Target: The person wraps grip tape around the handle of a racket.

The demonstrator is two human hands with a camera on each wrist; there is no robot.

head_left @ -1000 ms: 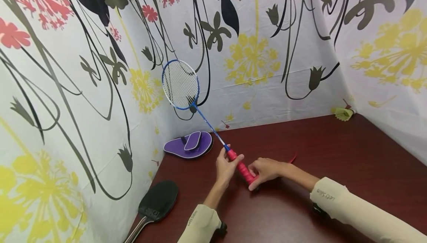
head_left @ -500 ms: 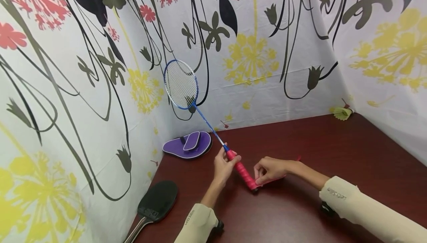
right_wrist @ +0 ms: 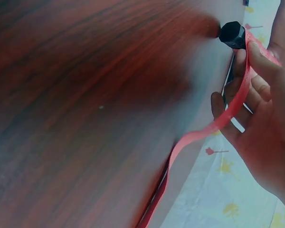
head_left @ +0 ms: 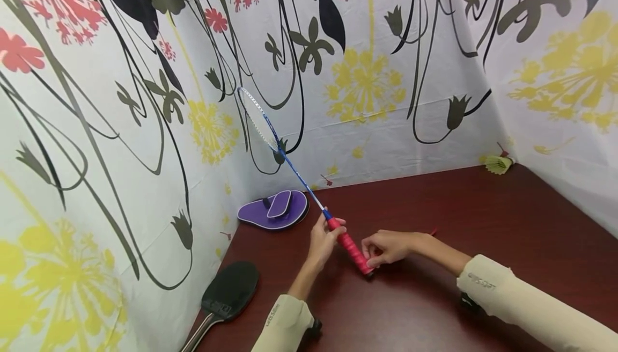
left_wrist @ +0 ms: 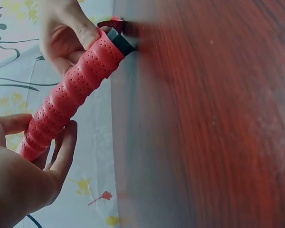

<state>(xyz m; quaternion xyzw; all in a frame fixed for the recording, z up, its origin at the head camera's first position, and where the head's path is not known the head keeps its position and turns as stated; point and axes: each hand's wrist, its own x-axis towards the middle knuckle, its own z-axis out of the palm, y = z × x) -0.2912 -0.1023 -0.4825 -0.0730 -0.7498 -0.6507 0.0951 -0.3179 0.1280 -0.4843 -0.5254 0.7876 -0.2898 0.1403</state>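
A blue-and-white badminton racket [head_left: 302, 180] is tilted up to the left, its head seen nearly edge-on. My left hand [head_left: 322, 242] holds the top of its handle between thumb and fingers. Perforated red grip tape [left_wrist: 71, 90] is wound in overlapping turns around the handle, down to the dark butt end [left_wrist: 121, 42]. Right at that end, my right hand [head_left: 390, 246] pinches the tape, with its thumb pressed on the strip. The loose length of tape [right_wrist: 199, 134] passes across the right palm and hangs down by the tabletop in the right wrist view.
A purple paddle case [head_left: 260, 216] lies at the back left of the dark red table [head_left: 434, 202]. Nearer on the left is a black table tennis paddle [head_left: 230, 290]. A yellow shuttlecock [head_left: 498, 165] sits in the far right corner. Flower-printed cloth [head_left: 367, 143] encloses the table.
The racket has rolled about its shaft, its head going from facing me to nearly edge-on. My right hand moved out from the handle's end with the tape, then slightly back in.
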